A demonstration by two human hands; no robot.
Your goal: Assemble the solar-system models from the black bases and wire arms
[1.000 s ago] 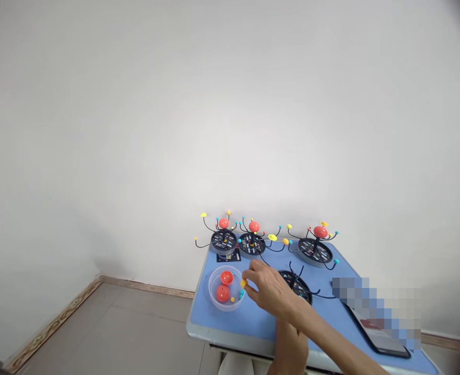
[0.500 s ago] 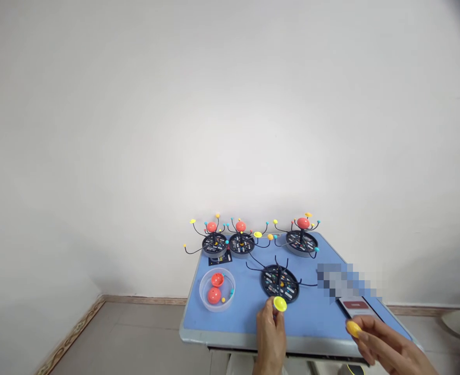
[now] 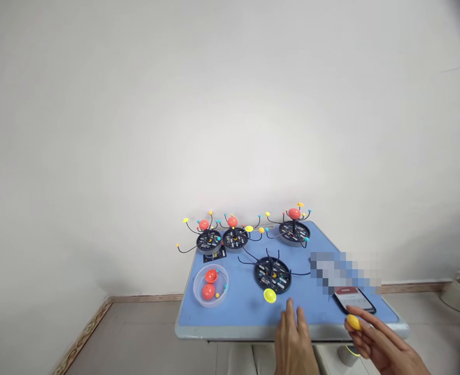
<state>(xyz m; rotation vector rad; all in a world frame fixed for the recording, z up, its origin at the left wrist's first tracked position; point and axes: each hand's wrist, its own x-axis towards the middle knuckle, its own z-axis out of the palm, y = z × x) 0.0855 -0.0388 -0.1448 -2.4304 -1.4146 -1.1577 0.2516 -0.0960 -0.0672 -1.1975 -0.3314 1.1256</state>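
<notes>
My right hand [image 3: 382, 346] is low at the right, past the table's front edge, pinching a small yellow-orange ball [image 3: 354, 322] in its fingertips. My left hand [image 3: 295, 344] hovers at the front edge with fingers stretched out and nothing in them. Just beyond it a yellow disc [image 3: 269, 296] lies on the blue table [image 3: 238, 307], touching the near rim of a black round base [image 3: 272, 274] with bare black wire arms.
Three finished models with red balls [image 3: 208, 237] [image 3: 234, 234] [image 3: 294, 226] stand along the wall. A clear bowl [image 3: 210, 286] with two red half-balls and small beads sits front left. A phone [image 3: 354, 299] lies at the right. Tiled floor lies below.
The left hand let go of the yellow disc, which now lies by the black base, and drew back open. The right hand keeps its ball. The view shifted slightly right.
</notes>
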